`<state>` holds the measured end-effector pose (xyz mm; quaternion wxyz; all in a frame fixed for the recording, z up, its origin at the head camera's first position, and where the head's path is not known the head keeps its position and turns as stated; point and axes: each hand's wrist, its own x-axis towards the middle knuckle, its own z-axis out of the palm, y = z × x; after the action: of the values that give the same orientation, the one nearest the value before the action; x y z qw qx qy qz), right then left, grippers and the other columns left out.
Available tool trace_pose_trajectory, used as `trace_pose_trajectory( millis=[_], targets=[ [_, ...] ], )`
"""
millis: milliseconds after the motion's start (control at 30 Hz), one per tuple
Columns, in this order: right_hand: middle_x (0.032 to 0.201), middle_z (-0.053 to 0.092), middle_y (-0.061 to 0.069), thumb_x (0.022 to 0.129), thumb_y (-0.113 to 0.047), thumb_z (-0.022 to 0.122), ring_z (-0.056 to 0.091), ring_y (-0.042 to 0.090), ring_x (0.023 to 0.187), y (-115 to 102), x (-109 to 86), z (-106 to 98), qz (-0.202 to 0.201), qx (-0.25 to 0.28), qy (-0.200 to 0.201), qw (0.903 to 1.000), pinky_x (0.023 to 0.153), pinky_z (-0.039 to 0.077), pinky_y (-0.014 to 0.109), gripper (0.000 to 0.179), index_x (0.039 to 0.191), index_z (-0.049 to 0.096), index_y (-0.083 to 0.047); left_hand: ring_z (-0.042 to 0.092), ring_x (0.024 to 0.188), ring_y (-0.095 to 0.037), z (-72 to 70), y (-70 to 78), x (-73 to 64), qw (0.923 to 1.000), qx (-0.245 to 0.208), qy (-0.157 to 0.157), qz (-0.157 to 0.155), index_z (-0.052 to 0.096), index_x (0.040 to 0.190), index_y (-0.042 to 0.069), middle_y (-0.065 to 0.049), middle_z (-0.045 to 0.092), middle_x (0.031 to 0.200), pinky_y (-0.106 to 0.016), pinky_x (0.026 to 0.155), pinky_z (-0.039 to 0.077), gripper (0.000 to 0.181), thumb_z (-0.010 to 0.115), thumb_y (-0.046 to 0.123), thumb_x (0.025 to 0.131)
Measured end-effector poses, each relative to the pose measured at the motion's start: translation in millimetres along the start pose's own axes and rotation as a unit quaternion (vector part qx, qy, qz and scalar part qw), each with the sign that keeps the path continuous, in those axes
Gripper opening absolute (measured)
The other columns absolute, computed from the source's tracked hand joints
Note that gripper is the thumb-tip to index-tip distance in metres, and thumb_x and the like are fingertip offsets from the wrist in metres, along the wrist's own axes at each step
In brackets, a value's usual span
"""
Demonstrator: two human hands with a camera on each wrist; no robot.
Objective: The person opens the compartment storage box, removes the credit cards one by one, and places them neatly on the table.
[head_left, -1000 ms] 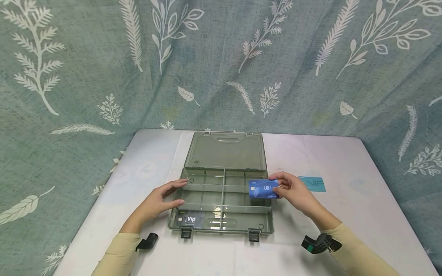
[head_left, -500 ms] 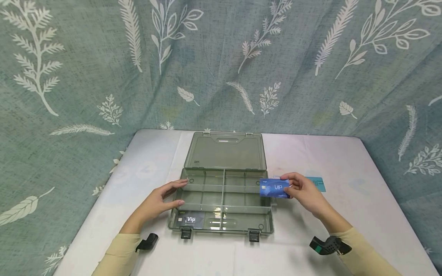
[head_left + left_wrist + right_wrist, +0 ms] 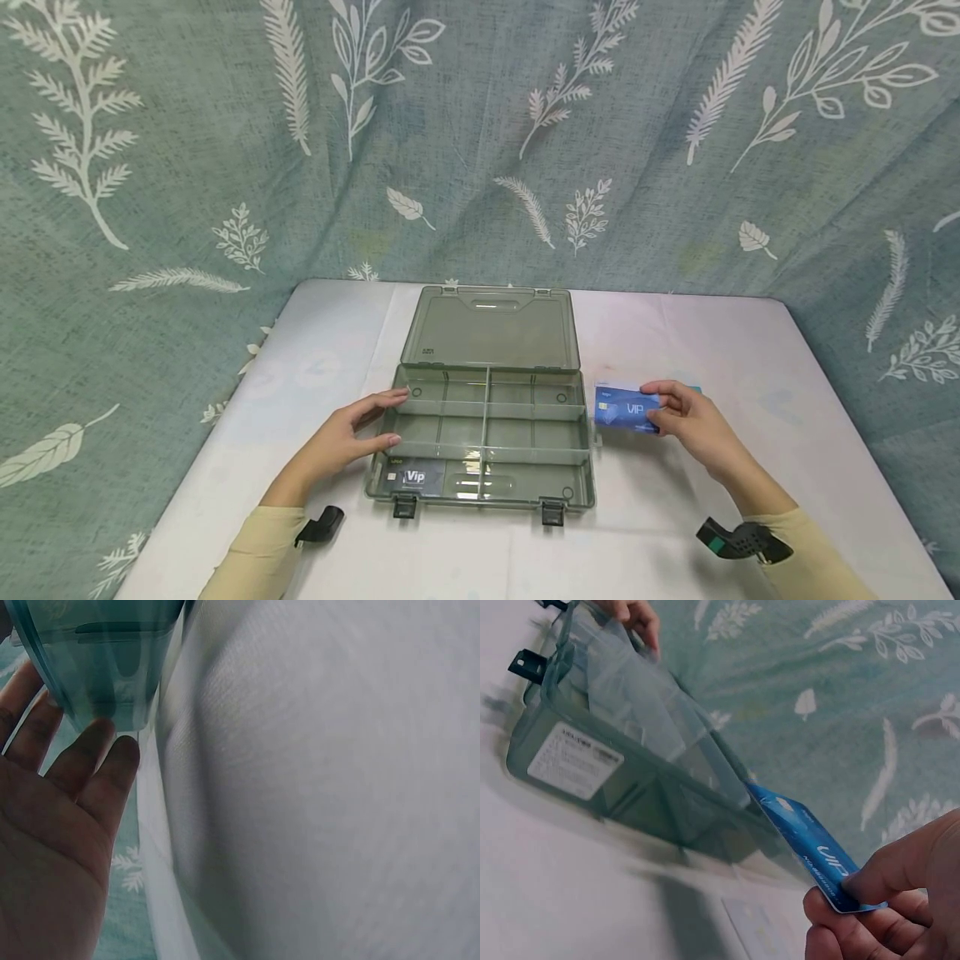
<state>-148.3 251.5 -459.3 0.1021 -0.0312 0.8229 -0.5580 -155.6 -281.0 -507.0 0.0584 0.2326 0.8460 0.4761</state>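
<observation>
My right hand [image 3: 693, 425] pinches a blue VIP card [image 3: 626, 408] between thumb and fingers, just right of the box in the head view. In the right wrist view the card [image 3: 799, 832] is tilted above the table. My left hand [image 3: 341, 437] rests its fingertips on the left side of a clear grey-green divided plastic box [image 3: 536, 431], fingers spread. A dark Vip card [image 3: 414, 477] lies in the front left compartment. The box's lid [image 3: 491, 329] is folded back. Behind my right hand, only a corner of a teal card [image 3: 697, 389] shows.
Two black latches [image 3: 552, 514] hang at the box's front. A pale flat piece [image 3: 757, 930] lies on the white tablecloth [image 3: 675, 533] in the right wrist view. A leaf-patterned curtain [image 3: 480, 167] surrounds the table.
My right hand has carried the blue card rightward, from above the box's right compartments to beside the box. It now covers most of the teal card. The left hand has stayed put.
</observation>
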Motion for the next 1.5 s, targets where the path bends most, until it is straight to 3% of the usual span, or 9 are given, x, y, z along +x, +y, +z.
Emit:
trace_pose_trajectory(
  millis=[233,533,733,967,1133,1300,1500],
  targets=[
    [0.103,0.059,0.015,0.099,-0.004,0.061,0.058,0.011,0.082,14.4,-3.4,-8.0,0.016,0.002,0.006,0.9999,0.07,0.058,0.028,0.043,0.14,0.049,0.006,0.04,0.145,-0.024,-0.1,-0.4,-0.4,0.9999,0.0,0.002,-0.013,0.057,0.144,0.016,0.001,0.047,0.155,-0.013,0.115,0.03,0.059,0.08,0.022,0.091],
    [0.095,0.056,0.009,0.096,0.0,0.062,0.052,0.012,0.073,35.4,0.2,-1.9,0.051,0.002,-0.003,0.9987,0.059,0.052,0.026,0.045,0.139,0.05,0.007,0.04,0.145,-0.024,0.3,-2.1,-0.5,0.9999,-0.001,0.0,-0.013,0.056,0.145,0.014,0.0,0.047,0.155,-0.013,0.116,0.03,0.059,0.079,0.022,0.091],
    [0.092,0.053,0.009,0.094,0.002,0.063,0.05,0.012,0.069,39.7,2.2,3.7,0.042,-0.016,-0.002,0.999,0.056,0.049,0.025,0.042,0.134,0.053,0.007,0.04,0.145,-0.023,0.0,-2.5,-0.4,0.9999,0.0,0.0,-0.015,0.057,0.145,0.014,0.001,0.046,0.156,-0.013,0.116,0.029,0.059,0.079,0.022,0.091],
    [0.087,0.052,0.008,0.09,0.002,0.068,0.047,0.01,0.061,42.5,5.2,9.4,0.016,-0.076,0.019,0.9968,0.05,0.046,0.024,0.037,0.126,0.059,0.005,0.039,0.146,-0.027,0.1,-1.0,-0.5,0.9999,-0.002,-0.002,-0.014,0.056,0.144,0.012,-0.001,0.046,0.156,-0.013,0.116,0.029,0.059,0.079,0.022,0.091],
    [0.092,0.055,0.008,0.089,-0.004,0.076,0.051,0.013,0.066,44.8,4.6,12.9,-0.003,-0.144,0.042,0.9887,0.052,0.047,0.023,0.033,0.12,0.063,-0.001,0.039,0.146,-0.027,0.2,-1.3,-0.4,0.9999,0.0,-0.002,-0.016,0.056,0.144,0.013,0.0,0.046,0.156,-0.013,0.116,0.029,0.059,0.079,0.023,0.091],
    [0.089,0.056,0.004,0.087,-0.01,0.079,0.05,0.016,0.072,45.1,3.0,15.3,-0.024,-0.218,0.063,0.9737,0.054,0.041,0.024,0.03,0.114,0.066,-0.008,0.04,0.146,-0.024,0.3,-2.5,-0.6,0.9998,0.002,-0.002,-0.018,0.056,0.145,0.014,0.001,0.046,0.156,-0.013,0.116,0.029,0.06,0.079,0.024,0.091],
    [0.079,0.054,0.001,0.087,-0.011,0.079,0.046,0.017,0.069,44.6,2.5,18.4,-0.04,-0.25,0.076,0.9645,0.056,0.035,0.026,0.029,0.113,0.067,-0.008,0.04,0.146,-0.023,0.5,-2.4,-0.5,0.9998,0.001,-0.003,-0.018,0.056,0.145,0.014,0.002,0.046,0.156,-0.012,0.115,0.029,0.06,0.079,0.025,0.091]
  ],
)
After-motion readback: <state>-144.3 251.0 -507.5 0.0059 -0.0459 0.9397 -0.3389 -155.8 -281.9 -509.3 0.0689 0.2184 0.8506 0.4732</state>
